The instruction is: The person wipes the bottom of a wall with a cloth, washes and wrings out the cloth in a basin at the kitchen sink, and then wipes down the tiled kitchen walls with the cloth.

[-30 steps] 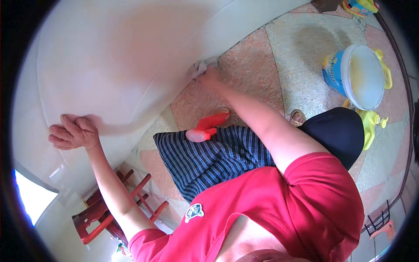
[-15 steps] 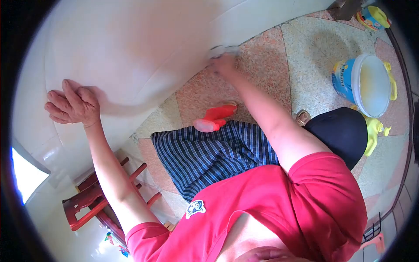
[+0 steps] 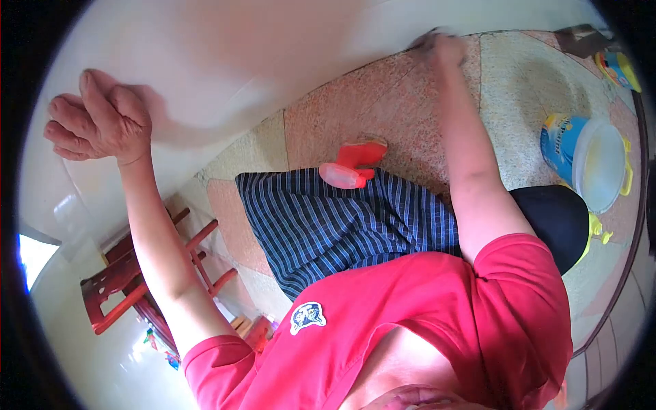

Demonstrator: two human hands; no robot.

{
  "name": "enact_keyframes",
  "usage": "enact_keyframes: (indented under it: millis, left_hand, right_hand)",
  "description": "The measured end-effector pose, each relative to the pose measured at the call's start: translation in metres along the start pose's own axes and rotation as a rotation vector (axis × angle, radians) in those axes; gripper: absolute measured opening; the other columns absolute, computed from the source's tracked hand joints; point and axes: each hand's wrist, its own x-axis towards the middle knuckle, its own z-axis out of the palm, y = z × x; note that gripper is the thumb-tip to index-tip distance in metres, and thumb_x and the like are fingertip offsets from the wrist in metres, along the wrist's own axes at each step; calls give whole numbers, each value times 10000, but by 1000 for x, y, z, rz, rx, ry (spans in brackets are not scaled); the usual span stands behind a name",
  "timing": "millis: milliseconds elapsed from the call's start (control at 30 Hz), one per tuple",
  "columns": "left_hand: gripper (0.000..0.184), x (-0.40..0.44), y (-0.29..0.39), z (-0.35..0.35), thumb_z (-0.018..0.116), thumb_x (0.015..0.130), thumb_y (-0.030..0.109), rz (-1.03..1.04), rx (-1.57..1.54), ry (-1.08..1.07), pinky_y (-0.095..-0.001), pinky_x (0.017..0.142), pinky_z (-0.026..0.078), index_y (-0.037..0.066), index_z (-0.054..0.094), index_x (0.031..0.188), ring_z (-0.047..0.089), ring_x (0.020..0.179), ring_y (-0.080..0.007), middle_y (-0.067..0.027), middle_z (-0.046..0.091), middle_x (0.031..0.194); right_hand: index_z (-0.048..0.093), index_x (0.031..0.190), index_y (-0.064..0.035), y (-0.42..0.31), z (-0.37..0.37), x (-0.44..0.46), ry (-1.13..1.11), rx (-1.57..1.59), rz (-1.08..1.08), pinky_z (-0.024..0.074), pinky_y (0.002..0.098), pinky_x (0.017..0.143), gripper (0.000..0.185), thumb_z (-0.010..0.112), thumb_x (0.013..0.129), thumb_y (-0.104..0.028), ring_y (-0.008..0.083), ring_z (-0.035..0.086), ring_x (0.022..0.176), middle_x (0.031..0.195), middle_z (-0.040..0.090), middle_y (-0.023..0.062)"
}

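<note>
My left hand [image 3: 102, 123] rests against the white wall [image 3: 225, 61], fingers spread and holding nothing. At the far edge of the floor, my right hand [image 3: 447, 51] is closed on a greyish cloth [image 3: 425, 44] where wall and floor meet; motion blurs both. Between me and the wall, a red object with a pale, translucent end [image 3: 352, 164], perhaps footwear, lies at the edge of the striped dark cloth [image 3: 355, 212] over my lap. To the right is a blue and white paint bucket [image 3: 581, 157], its pale inside showing.
A red wooden chair [image 3: 123, 283] is at the lower left. Yellow bottles [image 3: 596, 231] stand by the bucket, partly hidden by a black rounded shape [image 3: 555, 222]. At the upper right are a blue and yellow container [image 3: 618, 70] and a dark brown block [image 3: 581, 41] near the wall.
My right hand has moved right along the foot of the wall with the cloth. The left hand stays on the wall, appearing higher as the view shifts; the bucket appears lower and further right.
</note>
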Motion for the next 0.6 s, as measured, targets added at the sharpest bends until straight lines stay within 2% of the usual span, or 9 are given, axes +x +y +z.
enact_keyframes:
  millis: [33,133,200,233,267,300,367,467,600]
  left_hand:
    - [273,3,-3,2,504,807,283,36,0,7,-393,801,277,149,670,978,415,1007,-323,-141,517,1137]
    - [243,13,1,2,470,829,268,108,-2,57,-380,693,285,130,640,935,440,833,-299,-119,518,958]
    - [240,17,3,2,457,837,264,119,-7,93,-383,681,288,127,631,928,443,812,-297,-114,516,921]
    - [248,15,4,0,459,835,276,106,-11,95,-382,692,288,137,639,934,447,835,-300,-118,524,948]
    - [256,14,4,-1,462,833,288,93,-16,96,-380,704,289,147,647,940,450,858,-303,-122,531,975]
    - [273,11,2,-1,470,831,315,71,-22,88,-374,725,287,165,663,954,455,900,-308,-130,546,1032]
    - [309,8,-1,-1,466,844,357,11,-15,29,-382,795,287,184,680,983,453,1006,-325,-146,552,1138]
    - [364,1,2,-4,427,885,399,-85,-4,-67,-421,940,260,186,683,1031,401,1190,-358,-158,507,1284]
    - [423,-3,10,-3,383,941,427,-121,-81,-64,-459,1094,117,164,667,1110,224,1374,-373,-140,379,1442]
  right_hand:
    - [692,923,-62,-2,-21,9,174,-40,-80,528,426,715,266,535,818,-249,326,661,849,925,677,162]
    - [576,1024,68,26,-16,94,439,531,-10,485,458,790,314,582,783,-133,389,614,915,1003,616,242]
    - [533,1047,122,33,-3,126,620,726,-177,466,462,824,350,608,753,-52,404,602,912,997,598,275]
    - [561,1050,69,41,-1,131,496,478,-61,469,450,818,326,609,769,-90,365,609,929,1017,610,232]
    - [590,1052,17,22,-19,95,287,-12,-8,472,437,813,305,610,785,-127,326,616,946,1038,623,189]
    - [618,1055,-36,-1,-36,58,61,-533,-56,475,425,807,285,611,801,-165,287,623,962,1059,636,146]
    - [674,1060,-141,-41,-36,-1,-254,-966,-249,481,400,796,256,612,832,-241,210,637,996,1100,662,59]
    - [680,1012,-119,-52,3,-85,-352,-655,-253,501,393,735,225,623,816,-213,245,651,935,1022,675,70]
    - [651,987,-69,-82,35,-203,-604,-53,-648,497,429,757,272,646,795,-262,307,636,924,978,663,141]
